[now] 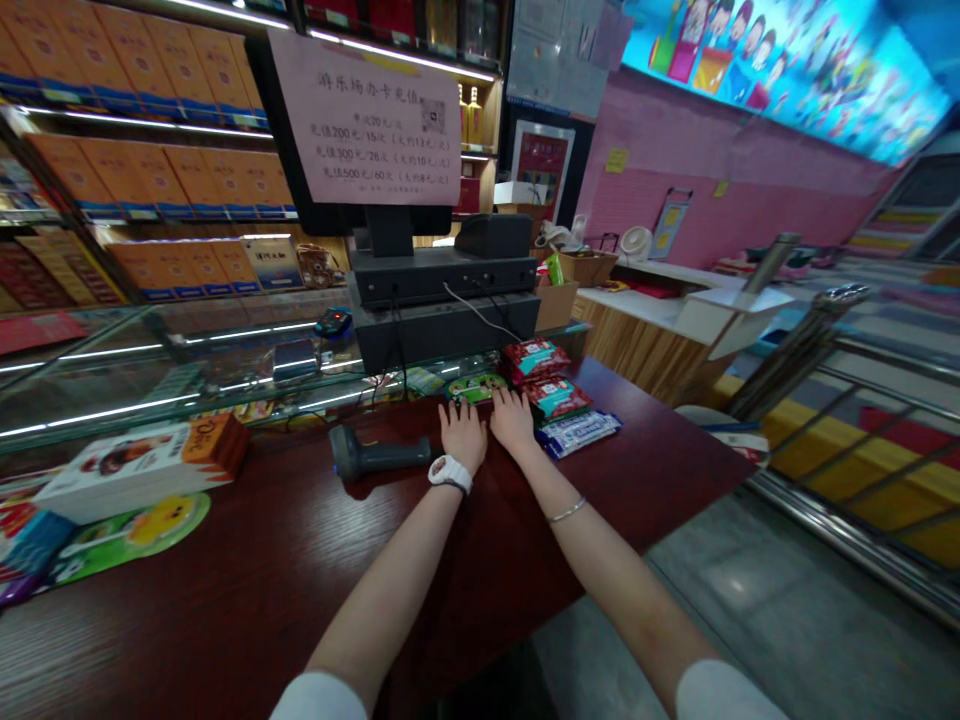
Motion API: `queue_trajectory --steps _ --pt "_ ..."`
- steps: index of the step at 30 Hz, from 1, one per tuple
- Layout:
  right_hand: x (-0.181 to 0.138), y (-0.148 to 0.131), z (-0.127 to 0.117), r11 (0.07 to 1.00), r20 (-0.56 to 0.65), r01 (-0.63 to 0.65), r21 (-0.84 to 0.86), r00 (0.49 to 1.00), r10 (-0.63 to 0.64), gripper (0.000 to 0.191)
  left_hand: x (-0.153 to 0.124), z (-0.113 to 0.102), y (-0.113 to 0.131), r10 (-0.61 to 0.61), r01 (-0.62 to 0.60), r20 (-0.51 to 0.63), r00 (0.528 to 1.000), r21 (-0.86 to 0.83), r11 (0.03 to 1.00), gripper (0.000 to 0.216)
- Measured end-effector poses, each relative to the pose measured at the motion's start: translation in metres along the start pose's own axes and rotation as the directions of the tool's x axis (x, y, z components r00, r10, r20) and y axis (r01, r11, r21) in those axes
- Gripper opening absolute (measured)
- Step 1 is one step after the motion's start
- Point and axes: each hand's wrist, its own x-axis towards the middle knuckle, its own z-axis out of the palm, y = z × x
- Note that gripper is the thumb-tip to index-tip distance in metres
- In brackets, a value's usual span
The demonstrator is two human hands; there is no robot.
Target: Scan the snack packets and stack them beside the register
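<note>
My left hand (pixel 463 436) rests palm down at the back of the dark red table, fingers stretched out and apart, with a white watch on the wrist. Just ahead of its fingertips lies a green packet (pixel 475 388) with cartoon pictures. Beside it, my right hand (pixel 513 422) is also palm down with fingers extended, close to the packet's right end. Right of that hand sit red snack packs (pixel 556 397) and a blue-and-white wrapped bar (pixel 579 433). A grey barcode scanner (pixel 382 456) lies left of my left hand. Whether the fingertips touch the green packet is unclear.
A register monitor (pixel 367 130) with a pink price sheet stands behind on a black base (pixel 446 300). The glass counter (pixel 225 345) runs along the left back. A white-and-orange box (pixel 142 465) lies on the left. Metal railings (pixel 862 400) stand at the right.
</note>
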Motion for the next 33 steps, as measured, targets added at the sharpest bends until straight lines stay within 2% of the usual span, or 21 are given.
queue_trajectory --steps 9,19,26,33 --pt "0.002 0.002 0.005 1.0 0.018 0.006 -0.011 1.0 -0.006 0.057 0.003 0.002 -0.002 0.007 -0.007 0.03 1.0 -0.026 1.0 0.052" --pt "-0.001 -0.002 0.005 1.0 0.012 0.008 -0.002 1.0 -0.008 0.06 -0.001 0.0 -0.002 0.006 -0.007 -0.029 1.0 -0.027 1.0 0.056" --pt "-0.001 -0.007 -0.006 0.999 -0.051 -0.013 0.037 0.999 0.015 0.062 0.0 -0.021 -0.005 0.019 -0.018 -0.089 0.996 0.003 1.0 0.057" --pt "-0.009 -0.022 -0.014 0.997 -0.11 0.013 0.079 0.994 -0.004 0.061 -0.015 -0.05 -0.027 0.05 -0.047 -0.087 0.995 0.03 0.998 0.058"
